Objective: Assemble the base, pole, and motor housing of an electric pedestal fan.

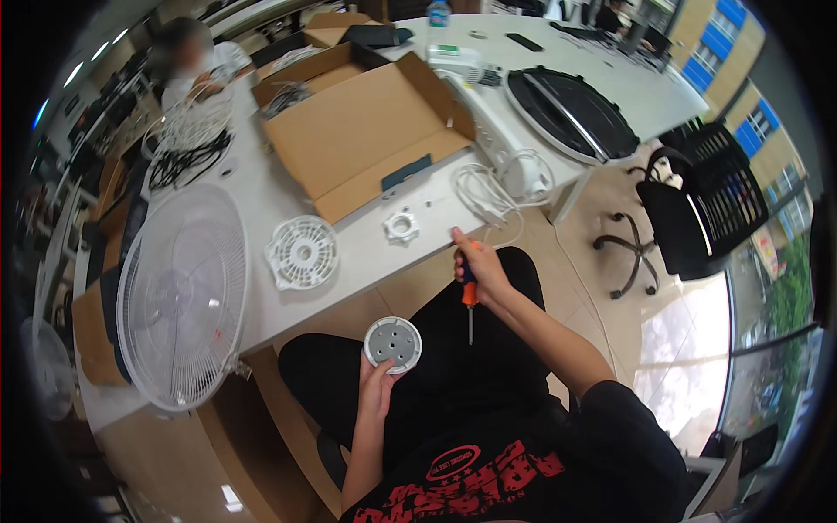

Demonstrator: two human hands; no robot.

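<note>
Over my lap, my left hand (377, 388) grips a round white fan part (393, 342) with a grey metal face and several small holes. My right hand (482, 272) is closed round the handle of a screwdriver (470, 295), orange and dark blue, whose shaft points down toward my legs. The two hands are apart, and the screwdriver does not touch the fan part. On the table ahead lie a white slotted fan cover (302, 253) and a white ring-shaped nut (402, 227). To the left stands a white fan grille (183, 296).
An open cardboard box (366, 131) takes up the table's middle. A white fan stand (501, 144) with a coiled cord lies right of it, beside a black round base (571, 113). Cables (187, 148) are heaped at left near a seated person (196, 65). An office chair (702, 205) stands right.
</note>
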